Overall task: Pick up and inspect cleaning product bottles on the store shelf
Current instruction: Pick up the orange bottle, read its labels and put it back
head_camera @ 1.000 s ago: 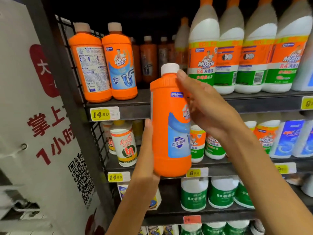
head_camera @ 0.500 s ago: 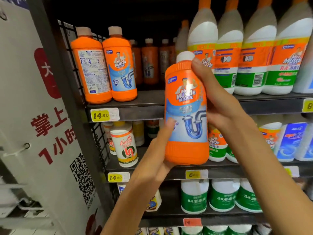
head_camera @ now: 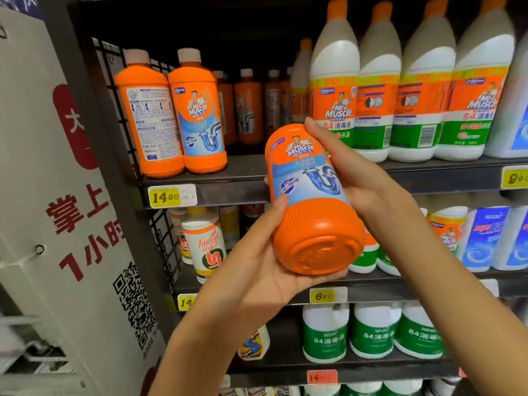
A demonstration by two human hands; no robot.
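I hold an orange drain-cleaner bottle [head_camera: 308, 195] in both hands in front of the shelves. It is tipped away from me, so its round base faces the camera and its cap is hidden. My left hand [head_camera: 257, 261] cups it from below, thumb on the label's left edge. My right hand [head_camera: 357, 178] grips its right side, fingers curled round the upper body. The front label with a blue pipe picture faces up.
Two matching orange bottles [head_camera: 171, 115] stand at the left of the upper shelf [head_camera: 243, 170], more behind them. Tall white and orange disinfectant bottles [head_camera: 377, 90] fill the right. White and green bottles [head_camera: 371, 332] sit lower. A white sign [head_camera: 71, 224] flanks the rack's left.
The bottle has tipped from upright to leaning back, base now toward me. My left hand slid under its base and my right hand shifted along its side.
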